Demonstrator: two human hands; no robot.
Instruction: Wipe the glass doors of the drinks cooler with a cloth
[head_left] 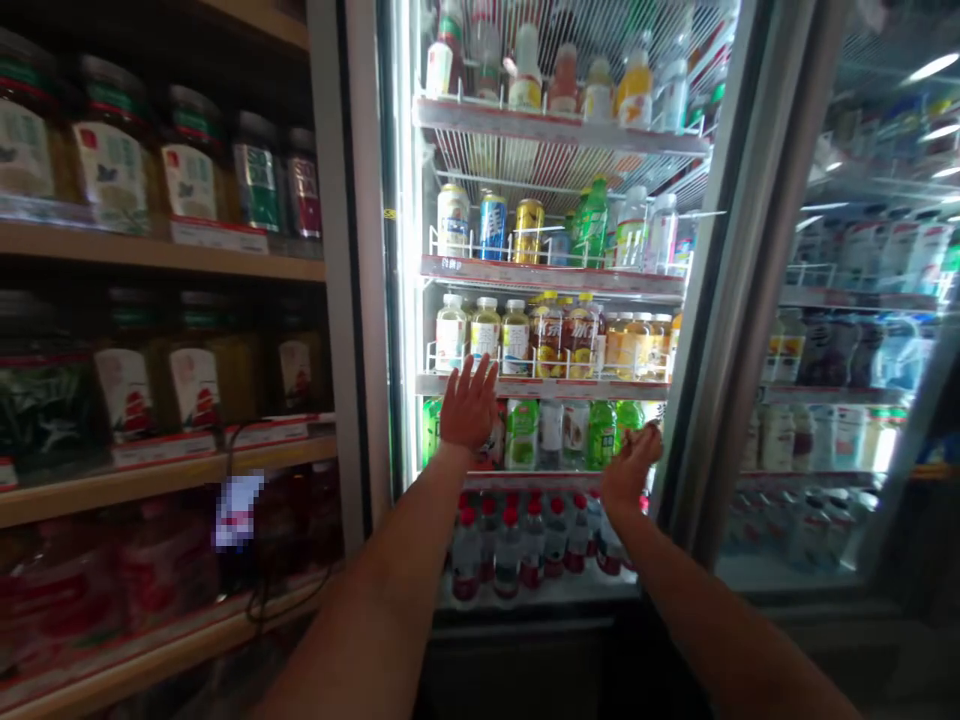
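The person's left hand (470, 408) is raised, fingers slightly apart, before the lit cooler's shelf edge (551, 388); I cannot tell whether it touches. Farther right, the right hand (632, 465) has bent fingers; blur hides whether they grip anything. It is nearest the green bottles (602, 435) on the shelf behind, whose labels are too blurred to read.

At left, on a wooden shelf (135, 245), a green can (257, 172) reads "SODA" in stacked letters, as does a dark red can (304, 185) beside it.

Low in the cooler stand red-capped bottles (508, 552). Just above the left hand are bottles with white labels (486, 330), their print unreadable; to their right, brown bottles (580, 335) carry large white Chinese characters, the first seemingly 冰. The shelf above holds a white can (453, 215), a blue can (492, 225) and a gold can (529, 230), their brands unclear.
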